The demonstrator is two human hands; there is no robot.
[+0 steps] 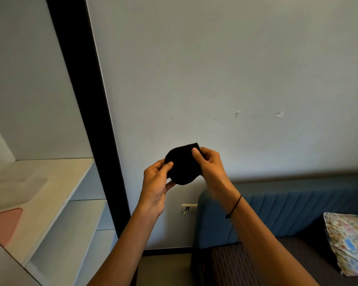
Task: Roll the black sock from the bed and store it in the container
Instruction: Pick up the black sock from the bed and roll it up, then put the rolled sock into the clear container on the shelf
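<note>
The black sock (183, 165) is bunched into a rounded bundle and held up in front of the pale wall, well above the bed. My left hand (156, 186) pinches its lower left edge between thumb and fingers. At the bundle's upper right corner, my right hand (211, 166) grips it, thumb pressed on the front; a dark band circles that wrist. A pale translucent container (15, 190) lies on the shelf top at the far left, blurred.
A white shelf unit (70, 203) with open compartments stands at left beside a black vertical frame (87, 100). The bed with blue padded headboard (298, 209), striped dark cover (246, 265) and floral pillow (349, 242) fills the lower right. A wall socket (188, 208) sits low on the wall.
</note>
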